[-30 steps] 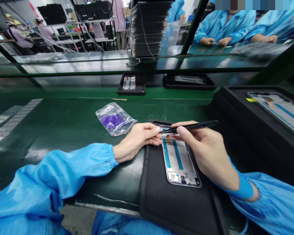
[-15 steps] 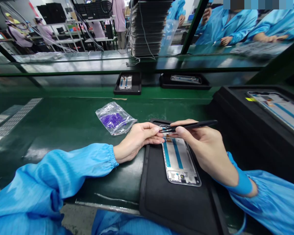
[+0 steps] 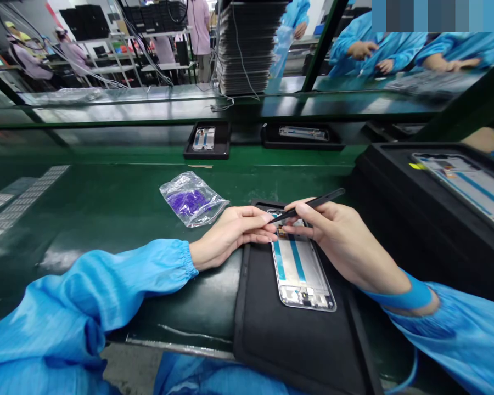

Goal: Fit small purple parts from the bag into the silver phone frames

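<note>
A phone frame [image 3: 300, 271] with white and blue inner parts lies in a black tray [image 3: 271, 323] in front of me. My right hand [image 3: 341, 241] is closed round black tweezers [image 3: 313, 203], whose tips point down-left at the frame's top end. My left hand [image 3: 234, 233] rests beside the tray's upper left corner, its fingers pinched together against the frame's top edge; what they hold is too small to make out. Both arms wear blue sleeves.
A clear bag of purple parts [image 3: 191, 200] lies on the green belt [image 3: 107, 203] left of my hands. Two black trays with frames [image 3: 206, 140] [image 3: 302, 136] sit farther back. A large black tray [image 3: 436, 186] stands at right. People in blue coats work behind.
The rear end of the tweezers has swung up and left, so they now tilt more steeply. The trays on the back belt have drifted left. My left hand has hardly moved.
</note>
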`<state>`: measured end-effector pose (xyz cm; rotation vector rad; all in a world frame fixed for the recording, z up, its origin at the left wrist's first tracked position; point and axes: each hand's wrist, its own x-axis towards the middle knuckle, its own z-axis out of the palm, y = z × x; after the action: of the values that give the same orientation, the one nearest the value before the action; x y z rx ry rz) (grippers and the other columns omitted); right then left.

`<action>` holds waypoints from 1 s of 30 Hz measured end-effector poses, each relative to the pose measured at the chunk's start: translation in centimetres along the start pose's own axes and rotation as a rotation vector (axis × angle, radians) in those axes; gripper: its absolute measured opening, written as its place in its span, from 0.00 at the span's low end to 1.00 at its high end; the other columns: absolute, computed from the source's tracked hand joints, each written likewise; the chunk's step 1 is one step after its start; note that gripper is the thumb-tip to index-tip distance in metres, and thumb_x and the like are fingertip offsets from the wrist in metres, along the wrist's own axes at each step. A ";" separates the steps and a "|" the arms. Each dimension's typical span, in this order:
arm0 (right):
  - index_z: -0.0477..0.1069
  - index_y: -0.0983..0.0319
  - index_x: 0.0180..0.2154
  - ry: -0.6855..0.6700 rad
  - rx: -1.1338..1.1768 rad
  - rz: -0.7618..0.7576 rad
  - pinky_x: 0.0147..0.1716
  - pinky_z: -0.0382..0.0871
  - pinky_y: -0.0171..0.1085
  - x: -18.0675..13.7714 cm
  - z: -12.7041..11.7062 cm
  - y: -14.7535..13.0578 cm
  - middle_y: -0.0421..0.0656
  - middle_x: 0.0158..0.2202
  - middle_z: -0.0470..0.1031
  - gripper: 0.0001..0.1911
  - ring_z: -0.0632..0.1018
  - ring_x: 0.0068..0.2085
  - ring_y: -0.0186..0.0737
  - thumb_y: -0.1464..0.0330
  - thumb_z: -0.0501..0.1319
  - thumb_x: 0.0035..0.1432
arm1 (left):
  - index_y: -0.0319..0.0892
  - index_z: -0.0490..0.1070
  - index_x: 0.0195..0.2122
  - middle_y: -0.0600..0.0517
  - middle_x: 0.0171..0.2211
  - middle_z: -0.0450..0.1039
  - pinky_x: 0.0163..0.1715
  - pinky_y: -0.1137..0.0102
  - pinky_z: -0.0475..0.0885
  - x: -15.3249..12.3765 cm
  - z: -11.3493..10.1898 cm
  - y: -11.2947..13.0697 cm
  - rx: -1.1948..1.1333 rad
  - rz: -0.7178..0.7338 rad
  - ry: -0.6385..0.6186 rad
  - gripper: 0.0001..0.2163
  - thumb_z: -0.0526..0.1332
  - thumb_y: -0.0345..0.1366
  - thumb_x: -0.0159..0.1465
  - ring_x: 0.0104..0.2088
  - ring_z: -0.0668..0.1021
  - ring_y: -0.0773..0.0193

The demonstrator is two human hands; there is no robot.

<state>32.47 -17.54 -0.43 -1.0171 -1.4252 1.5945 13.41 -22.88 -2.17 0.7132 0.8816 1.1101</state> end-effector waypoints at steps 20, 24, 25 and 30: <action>0.81 0.55 0.37 -0.026 -0.628 -0.504 0.42 0.74 0.42 -1.1 0.1 -1.2 0.42 0.38 0.82 0.08 0.81 0.39 0.44 0.59 0.66 0.62 | 0.34 0.73 0.34 0.50 0.30 0.77 0.30 0.79 0.73 -0.1 0.2 0.3 0.112 0.012 0.020 0.07 0.66 0.32 0.66 0.28 0.79 0.73; 0.81 0.55 0.37 -0.017 -0.650 -0.537 0.40 0.74 0.42 -1.4 0.1 -1.2 0.42 0.37 0.82 0.07 0.80 0.38 0.44 0.60 0.66 0.62 | 0.35 0.74 0.36 0.52 0.28 0.77 0.29 0.78 0.73 0.0 0.4 0.3 0.175 0.036 0.042 0.04 0.64 0.30 0.67 0.27 0.79 0.73; 0.81 0.55 0.37 -0.013 -0.650 -0.537 0.40 0.74 0.42 -1.4 0.0 -1.2 0.42 0.37 0.82 0.07 0.80 0.38 0.44 0.60 0.66 0.62 | 0.35 0.74 0.37 0.52 0.28 0.77 0.29 0.78 0.73 0.0 0.3 0.2 0.188 0.047 0.047 0.03 0.64 0.30 0.67 0.27 0.79 0.73; 0.81 0.55 0.37 0.044 -0.484 -0.432 0.40 0.75 0.40 -1.2 -0.3 -0.4 0.40 0.37 0.82 0.09 0.82 0.38 0.42 0.58 0.67 0.61 | 0.35 0.76 0.43 0.49 0.33 0.80 0.35 0.74 0.77 0.2 -0.3 0.0 0.177 0.116 -0.012 0.08 0.67 0.35 0.66 0.32 0.82 0.68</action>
<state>33.22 -18.44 0.01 -0.9125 -1.8976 0.9319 13.23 -22.67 -2.35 0.9260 0.9461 1.1383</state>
